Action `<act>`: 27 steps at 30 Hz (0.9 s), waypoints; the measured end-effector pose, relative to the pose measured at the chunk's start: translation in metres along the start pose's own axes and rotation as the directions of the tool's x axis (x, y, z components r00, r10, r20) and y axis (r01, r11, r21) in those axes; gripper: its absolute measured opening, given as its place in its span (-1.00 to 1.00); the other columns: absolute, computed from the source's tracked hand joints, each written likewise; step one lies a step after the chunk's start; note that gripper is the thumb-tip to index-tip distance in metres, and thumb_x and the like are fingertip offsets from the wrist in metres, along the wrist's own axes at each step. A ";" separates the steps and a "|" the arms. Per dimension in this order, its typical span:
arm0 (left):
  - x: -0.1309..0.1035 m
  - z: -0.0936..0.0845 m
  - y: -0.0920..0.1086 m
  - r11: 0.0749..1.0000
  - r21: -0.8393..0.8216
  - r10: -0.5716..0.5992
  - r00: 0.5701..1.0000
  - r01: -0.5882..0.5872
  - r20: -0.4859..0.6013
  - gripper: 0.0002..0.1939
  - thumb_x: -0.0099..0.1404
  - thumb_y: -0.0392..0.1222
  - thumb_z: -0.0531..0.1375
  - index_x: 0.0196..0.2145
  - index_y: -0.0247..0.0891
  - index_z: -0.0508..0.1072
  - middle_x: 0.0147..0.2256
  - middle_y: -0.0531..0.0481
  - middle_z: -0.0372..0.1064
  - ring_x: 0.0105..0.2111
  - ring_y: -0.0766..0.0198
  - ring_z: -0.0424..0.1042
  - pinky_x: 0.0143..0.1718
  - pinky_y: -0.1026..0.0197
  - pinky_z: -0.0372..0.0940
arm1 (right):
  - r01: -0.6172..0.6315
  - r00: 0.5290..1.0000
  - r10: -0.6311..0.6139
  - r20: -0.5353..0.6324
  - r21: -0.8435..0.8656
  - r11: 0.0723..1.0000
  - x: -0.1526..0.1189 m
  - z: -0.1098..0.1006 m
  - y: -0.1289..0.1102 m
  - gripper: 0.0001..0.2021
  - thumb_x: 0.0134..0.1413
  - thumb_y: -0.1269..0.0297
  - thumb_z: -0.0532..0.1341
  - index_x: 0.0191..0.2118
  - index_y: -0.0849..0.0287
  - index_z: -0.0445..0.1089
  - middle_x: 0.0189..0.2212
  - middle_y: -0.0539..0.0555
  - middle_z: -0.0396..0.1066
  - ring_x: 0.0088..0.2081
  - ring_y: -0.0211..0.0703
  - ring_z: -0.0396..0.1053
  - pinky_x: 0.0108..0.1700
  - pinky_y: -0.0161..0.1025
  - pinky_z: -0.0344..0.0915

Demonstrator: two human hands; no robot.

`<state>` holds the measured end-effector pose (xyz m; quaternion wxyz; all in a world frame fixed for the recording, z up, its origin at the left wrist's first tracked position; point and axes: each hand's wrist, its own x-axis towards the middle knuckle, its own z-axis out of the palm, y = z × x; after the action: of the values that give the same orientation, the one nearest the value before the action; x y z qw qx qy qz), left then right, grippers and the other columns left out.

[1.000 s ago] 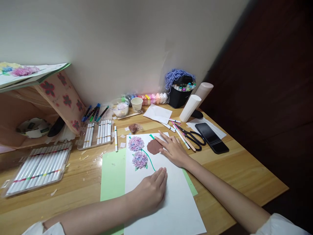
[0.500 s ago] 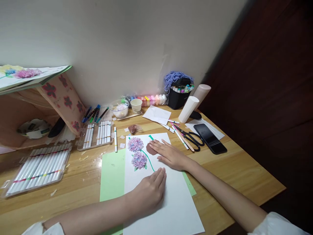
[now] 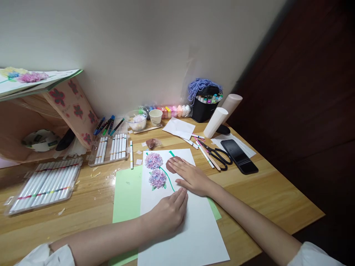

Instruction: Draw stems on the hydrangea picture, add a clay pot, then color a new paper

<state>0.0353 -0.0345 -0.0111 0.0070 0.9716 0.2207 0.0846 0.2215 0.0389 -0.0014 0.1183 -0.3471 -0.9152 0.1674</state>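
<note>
A white sheet lies over green paper on the wooden table. Two fluffy purple-pink flowers and a green drawn stem are on its upper left. Flat brown clay sits at the upper middle of the sheet. My right hand lies with its fingers stretched over the clay, pressing its right part. Lower down, my left hand rests on the sheet near the stem's lower end, its fingers bent and held together; whether anything is under them is hidden.
Black scissors, markers and a phone lie on the right. Behind stand white tubes, a black marker holder, a paper cup and a bowl. Marker trays and a decorated box are at left.
My right hand has shifted slightly left over the clay, and more of the clay's right edge shows. My left hand stays in nearly the same place. The view has moved slightly.
</note>
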 end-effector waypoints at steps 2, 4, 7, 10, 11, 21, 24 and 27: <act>0.000 0.000 0.000 1.000 0.003 0.002 1.000 -0.002 -0.004 -0.53 0.27 -0.39 -0.05 0.10 -0.70 0.18 0.10 -0.50 0.18 0.11 -0.11 0.23 0.01 0.04 0.31 | -0.047 0.999 0.046 -0.028 -0.017 0.999 -0.001 0.003 0.000 -0.35 0.27 0.03 -0.06 0.34 0.18 -0.28 0.33 0.15 -0.19 0.33 -0.07 -0.27 0.31 0.06 -0.20; 0.000 -0.001 0.001 1.000 0.008 0.005 1.000 -0.005 -0.004 -0.53 0.27 -0.39 -0.05 0.11 -0.70 0.17 0.10 -0.50 0.17 0.11 -0.11 0.22 0.01 0.04 0.31 | -0.107 0.994 0.106 -0.039 -0.027 0.994 -0.002 0.005 0.000 -0.33 0.26 0.00 -0.08 0.34 0.19 -0.32 0.33 0.17 -0.21 0.33 -0.06 -0.26 0.31 0.08 -0.20; -0.001 -0.002 0.001 1.000 0.012 0.005 1.000 -0.005 0.007 -0.53 0.28 -0.39 -0.06 0.11 -0.69 0.17 0.12 -0.49 0.16 0.12 -0.10 0.21 0.01 0.05 0.31 | -0.151 0.988 0.150 -0.023 -0.031 0.988 -0.004 0.006 0.000 -0.35 0.26 -0.01 -0.09 0.34 0.17 -0.28 0.33 0.16 -0.21 0.33 -0.07 -0.25 0.30 0.07 -0.19; -0.001 -0.001 0.001 1.000 0.010 0.007 1.000 -0.007 0.007 -0.53 0.29 -0.38 -0.05 0.12 -0.70 0.17 0.12 -0.49 0.15 0.12 -0.11 0.22 0.00 0.05 0.32 | -0.151 0.988 0.150 -0.035 -0.029 0.988 -0.003 0.004 -0.001 -0.35 0.26 -0.02 -0.09 0.34 0.15 -0.29 0.33 0.13 -0.22 0.34 -0.07 -0.27 0.30 0.08 -0.22; 0.000 0.000 0.001 1.000 0.009 0.005 1.000 -0.005 0.005 -0.53 0.29 -0.38 -0.05 0.11 -0.70 0.17 0.12 -0.49 0.16 0.12 -0.12 0.22 -0.01 0.04 0.33 | -0.137 0.990 0.136 -0.037 -0.031 0.990 -0.002 0.003 -0.001 -0.34 0.26 -0.02 -0.08 0.34 0.14 -0.30 0.33 0.12 -0.22 0.34 -0.07 -0.29 0.31 0.08 -0.24; -0.001 -0.005 0.002 1.000 0.003 0.003 1.000 -0.003 0.019 -0.53 0.28 -0.37 -0.04 0.11 -0.71 0.18 0.10 -0.51 0.17 0.10 -0.09 0.24 -0.02 0.06 0.33 | -0.056 0.997 0.057 -0.044 0.019 0.998 0.011 -0.004 -0.005 -0.51 0.27 0.09 -0.04 0.26 0.08 0.05 0.23 0.10 0.12 0.27 -0.06 -0.03 0.29 0.15 -0.24; -0.001 -0.004 0.002 1.000 0.007 0.002 1.000 -0.002 0.025 -0.53 0.28 -0.37 -0.05 0.11 -0.70 0.18 0.11 -0.51 0.17 0.11 -0.08 0.23 -0.02 0.06 0.32 | -0.046 0.997 0.048 -0.066 0.031 0.998 0.010 -0.001 -0.004 -0.51 0.27 0.10 -0.05 0.26 0.10 0.03 0.24 0.11 0.11 0.27 -0.07 -0.01 0.29 0.12 -0.20; -0.001 -0.003 0.002 1.000 0.007 0.001 1.000 -0.001 0.012 -0.53 0.30 -0.37 -0.07 0.12 -0.67 0.16 0.11 -0.50 0.16 0.13 -0.06 0.20 0.00 0.05 0.31 | -0.052 0.992 0.056 -0.109 0.036 0.998 0.009 0.003 -0.002 -0.46 0.27 0.09 -0.06 0.30 0.16 -0.07 0.24 0.15 0.09 0.28 -0.07 -0.03 0.28 0.08 -0.12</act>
<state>0.0347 -0.0369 -0.0085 0.0049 0.9722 0.2206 0.0778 0.2132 0.0430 -0.0023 0.1695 -0.3785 -0.8947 0.1661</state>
